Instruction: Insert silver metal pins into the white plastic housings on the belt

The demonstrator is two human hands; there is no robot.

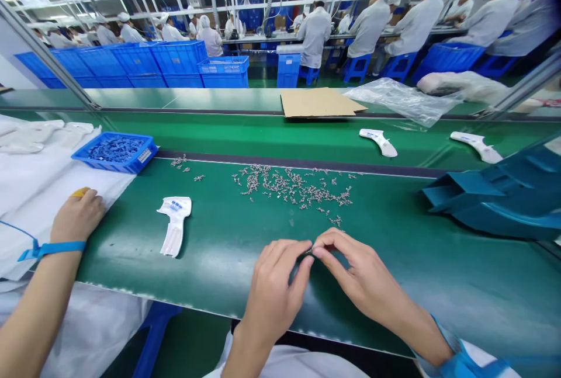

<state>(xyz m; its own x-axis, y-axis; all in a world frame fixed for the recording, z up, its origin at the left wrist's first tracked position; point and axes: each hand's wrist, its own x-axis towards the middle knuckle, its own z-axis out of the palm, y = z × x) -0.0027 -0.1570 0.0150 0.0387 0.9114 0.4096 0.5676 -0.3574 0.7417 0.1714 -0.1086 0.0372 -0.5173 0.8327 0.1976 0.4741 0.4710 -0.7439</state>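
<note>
A: Where are the two hands of the wearer?
B: In the lower middle of the frame, above the green table (228, 232). The left hand (278, 278) and the right hand (362, 270) nearly meet at their fingertips.
A: And how is the grip?
B: It is narrow on both sides — thumbs and forefingers pinch one small dark piece (308, 252) between them. The fingers cover most of it, so its exact form I cannot tell.
A: What lies around it?
B: In the centre of the frame, many small metal parts (298, 188) are scattered. Left of centre lies a white shell (175, 223) with blue marks. At the left, higher up, stands a blue tray (131, 165) — it holds many small blue pieces (114, 149).
A: Is there another person close by?
B: Yes, a co-worker's hand (81, 214) is at the left, with a blue wrist strap (61, 248).
</note>
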